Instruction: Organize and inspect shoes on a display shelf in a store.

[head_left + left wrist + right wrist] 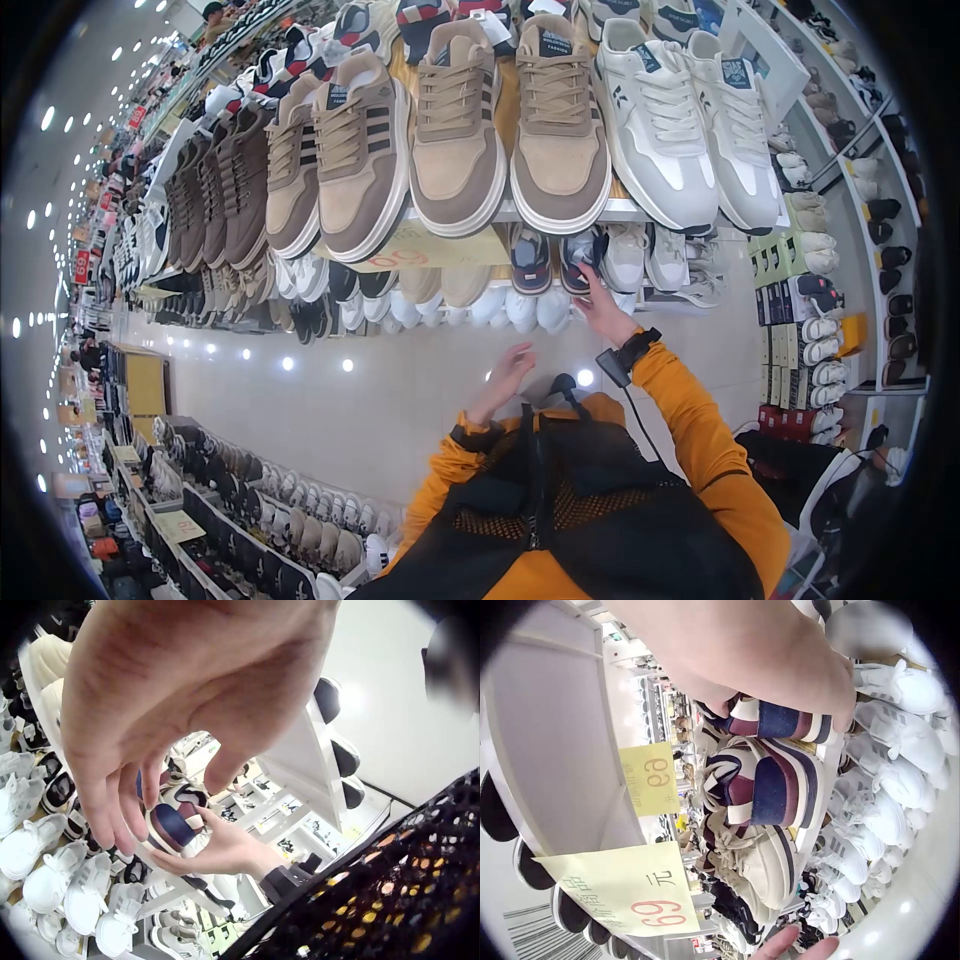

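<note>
My right hand (608,308) grips the toe end of a navy and maroon shoe (580,264) on the lower shelf. In the right wrist view that hand (765,652) lies over the shoe (780,721), with a matching shoe (774,787) beside it. The left wrist view shows the right hand (229,846) with thumb and fingers around the shoe's navy toe (174,826). My left hand (505,378) is in the air left of the right one, fingers loosely bent and holding nothing; it looms large (195,682) in its own wrist view.
Tan and brown sneakers (455,170) and white sneakers (660,150) line the upper shelf, its edge above the hands. Yellow price signs (630,889) hang from it. White shoes (892,735) stand in rows lower down. More shoe racks (310,530) are behind at left.
</note>
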### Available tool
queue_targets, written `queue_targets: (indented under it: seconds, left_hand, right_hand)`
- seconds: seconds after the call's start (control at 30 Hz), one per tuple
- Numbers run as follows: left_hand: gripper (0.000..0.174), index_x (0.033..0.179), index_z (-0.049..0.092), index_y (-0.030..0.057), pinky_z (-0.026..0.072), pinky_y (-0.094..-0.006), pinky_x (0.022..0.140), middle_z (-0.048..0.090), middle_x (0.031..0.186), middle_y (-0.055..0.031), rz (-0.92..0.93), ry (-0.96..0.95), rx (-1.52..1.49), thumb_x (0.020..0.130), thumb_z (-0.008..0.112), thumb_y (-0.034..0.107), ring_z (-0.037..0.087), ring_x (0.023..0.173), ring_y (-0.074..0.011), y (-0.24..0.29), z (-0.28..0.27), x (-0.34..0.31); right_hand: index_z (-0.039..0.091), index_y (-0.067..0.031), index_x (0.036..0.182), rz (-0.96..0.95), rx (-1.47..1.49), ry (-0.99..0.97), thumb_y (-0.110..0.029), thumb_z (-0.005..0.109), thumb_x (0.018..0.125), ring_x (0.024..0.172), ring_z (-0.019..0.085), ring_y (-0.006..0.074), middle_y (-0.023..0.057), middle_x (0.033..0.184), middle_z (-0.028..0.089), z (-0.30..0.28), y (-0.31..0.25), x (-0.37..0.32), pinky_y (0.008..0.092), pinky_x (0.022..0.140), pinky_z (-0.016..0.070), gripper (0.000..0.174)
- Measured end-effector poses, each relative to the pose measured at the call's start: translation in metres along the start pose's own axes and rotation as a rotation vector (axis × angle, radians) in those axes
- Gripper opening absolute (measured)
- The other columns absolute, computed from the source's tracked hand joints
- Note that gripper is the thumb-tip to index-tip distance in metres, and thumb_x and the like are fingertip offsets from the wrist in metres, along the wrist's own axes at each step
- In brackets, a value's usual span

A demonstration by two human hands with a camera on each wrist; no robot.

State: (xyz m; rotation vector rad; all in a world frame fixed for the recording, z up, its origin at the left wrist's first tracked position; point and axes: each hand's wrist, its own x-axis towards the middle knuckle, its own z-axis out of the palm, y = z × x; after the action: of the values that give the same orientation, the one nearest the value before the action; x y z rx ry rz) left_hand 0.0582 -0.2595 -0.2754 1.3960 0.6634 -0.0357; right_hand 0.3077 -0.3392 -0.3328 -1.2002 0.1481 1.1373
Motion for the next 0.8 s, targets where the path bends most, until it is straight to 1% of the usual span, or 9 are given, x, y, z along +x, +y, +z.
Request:
queue_targets:
  seconds: [0.2, 0.27, 0.4, 0.47, 0.5, 0.6, 0.7, 0.77, 0.8]
  left_hand:
    - [0.052, 0.143, 0.039, 0.0083, 0.0392, -0.0297, 0.099, 0.051, 0.134, -0.0075, 0.108, -0.005, -0.025, 0.099, 0.051, 0.032, 0.049, 0.12, -0.0157, 0.017, 0.023, 0.025]
    - [0.054, 0.143, 0.035, 0.0007, 0.0298, -0.0309, 0.108, 0.045, 0.141, -0.0161, 0.117, 0.045, -0.079, 0.1, 0.047, 0.032, 0.04, 0.131, -0.0215, 0.024, 0.03, 0.037]
    - [0.059, 0.148, 0.028, 0.007, 0.0271, -0.0305, 0.11, 0.031, 0.151, -0.0086, 0.166, 0.045, -0.022, 0.101, 0.044, 0.038, 0.032, 0.136, -0.0202, 0.036, 0.033, 0.067]
    - [0.064, 0.149, 0.022, 0.005, 0.0179, -0.0316, 0.114, 0.023, 0.155, -0.0117, 0.401, 0.205, 0.123, 0.1, 0.043, 0.041, 0.022, 0.142, -0.024, 0.052, 0.035, 0.08]
    - [0.064, 0.149, 0.022, 0.005, 0.0179, -0.0316, 0.114, 0.023, 0.155, -0.0117, 0.404, 0.191, 0.116, 0.1, 0.043, 0.041, 0.022, 0.142, -0.024, 0.064, 0.036, 0.086]
    - [0.065, 0.149, 0.017, -0.0003, 0.0147, -0.0332, 0.115, 0.017, 0.155, -0.0184, 0.381, 0.261, 0.047, 0.1, 0.045, 0.032, 0.017, 0.144, -0.0272, 0.082, 0.029, 0.112]
    - [0.073, 0.147, 0.023, -0.0014, 0.0266, -0.0348, 0.112, 0.031, 0.148, -0.0214, 0.339, 0.223, -0.082, 0.095, 0.054, 0.039, 0.032, 0.137, -0.0273, 0.089, 0.018, 0.127]
    - [0.071, 0.141, 0.036, -0.0015, 0.046, -0.0343, 0.094, 0.052, 0.13, -0.0143, 0.078, 0.029, -0.052, 0.091, 0.06, 0.042, 0.053, 0.117, -0.0225, 0.112, 0.014, 0.109]
    - [0.071, 0.141, 0.036, -0.0015, 0.046, -0.0343, 0.094, 0.052, 0.13, -0.0143, 0.079, 0.027, -0.05, 0.091, 0.06, 0.042, 0.053, 0.117, -0.0225, 0.113, 0.008, 0.105]
  right_hand:
    - [0.058, -0.0117, 0.114, 0.039, -0.069, 0.153, -0.053, 0.069, 0.078, 0.103, 0.053, 0.0106, -0.0016, 0.109, 0.062, -0.005, -0.006, -0.003, 0.0274, 0.095, 0.0389, 0.056]
    - [0.058, -0.0104, 0.113, 0.031, -0.1, 0.166, -0.051, 0.069, 0.078, 0.102, 0.053, 0.0107, -0.0011, 0.109, 0.062, -0.013, -0.017, -0.025, 0.0274, 0.094, 0.0401, 0.055]
    - [0.042, -0.0012, 0.127, -0.08, -0.245, 0.24, -0.044, 0.072, 0.078, 0.104, 0.053, 0.0154, 0.0073, 0.118, 0.054, -0.025, -0.03, -0.092, 0.0301, 0.096, 0.0421, 0.072]
    - [0.033, 0.0001, 0.134, -0.076, -0.246, 0.153, -0.042, 0.071, 0.08, 0.106, 0.052, 0.0182, 0.01, 0.123, 0.048, -0.037, -0.043, -0.129, 0.0315, 0.096, 0.0426, 0.079]
    - [0.024, 0.0034, 0.14, -0.099, -0.208, 0.103, -0.039, 0.072, 0.081, 0.105, 0.054, 0.0185, 0.0123, 0.119, 0.052, -0.051, -0.042, -0.136, 0.0331, 0.095, 0.0438, 0.088]
    - [0.025, 0.0035, 0.14, -0.179, -0.24, 0.074, -0.035, 0.067, 0.085, 0.108, 0.054, 0.0201, 0.0139, 0.122, 0.049, -0.076, -0.04, -0.161, 0.0359, 0.094, 0.0477, 0.079]
    - [0.03, 0.0022, 0.14, -0.21, -0.348, 0.073, -0.033, 0.062, 0.089, 0.111, 0.053, 0.0208, 0.0132, 0.124, 0.049, -0.09, -0.046, -0.185, 0.0375, 0.092, 0.0507, 0.069]
    - [0.034, 0.0013, 0.139, -0.21, -0.348, 0.058, -0.036, 0.061, 0.089, 0.112, 0.053, 0.02, 0.0127, 0.125, 0.049, -0.102, -0.047, -0.193, 0.0371, 0.092, 0.0508, 0.068]
    - [0.037, 0.0004, 0.138, -0.207, -0.346, 0.036, -0.038, 0.06, 0.089, 0.113, 0.052, 0.0193, 0.0123, 0.126, 0.049, -0.107, -0.047, -0.195, 0.0368, 0.091, 0.0508, 0.066]
